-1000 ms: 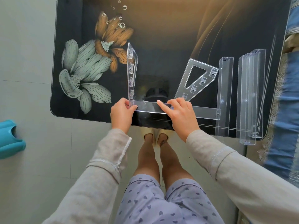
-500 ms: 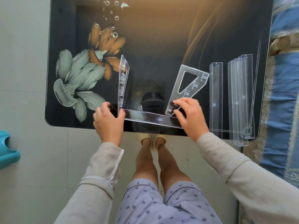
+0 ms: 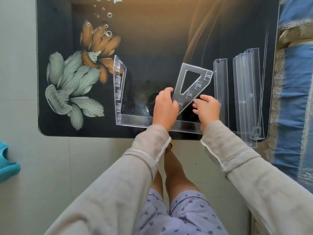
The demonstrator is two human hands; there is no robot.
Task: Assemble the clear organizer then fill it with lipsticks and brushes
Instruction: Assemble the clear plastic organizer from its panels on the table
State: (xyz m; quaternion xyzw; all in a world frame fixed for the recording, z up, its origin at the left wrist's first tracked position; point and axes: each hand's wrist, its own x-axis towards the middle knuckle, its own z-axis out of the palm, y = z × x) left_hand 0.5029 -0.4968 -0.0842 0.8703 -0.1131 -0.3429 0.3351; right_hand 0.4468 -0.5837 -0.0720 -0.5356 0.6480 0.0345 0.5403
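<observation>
A clear triangular side panel (image 3: pixel 199 77) with a cut-out lies flat on the dark table (image 3: pixel 152 39). My left hand (image 3: pixel 165 107) curls around its lower left edge. Just right of the panel's lower tip, my right hand (image 3: pixel 207 110) hovers with its fingers apart and holds nothing. A second clear side panel (image 3: pixel 119 85) stands upright on the left, joined at its foot to a long clear strip (image 3: pixel 133 120) along the table's front edge. No lipsticks or brushes are in view.
One loose clear strip (image 3: pixel 220 92) and a stack of clear strips (image 3: pixel 247 99) lie at the table's right, overhanging the front edge. A blue patterned cloth (image 3: pixel 294 99) borders the right side. A teal object (image 3: pixel 6 165) sits on the floor at left.
My left hand has left the upright panel's corner and moved right to the flat triangular panel. My right hand has shifted right off that panel's foot. The upright panel and strip stand alone.
</observation>
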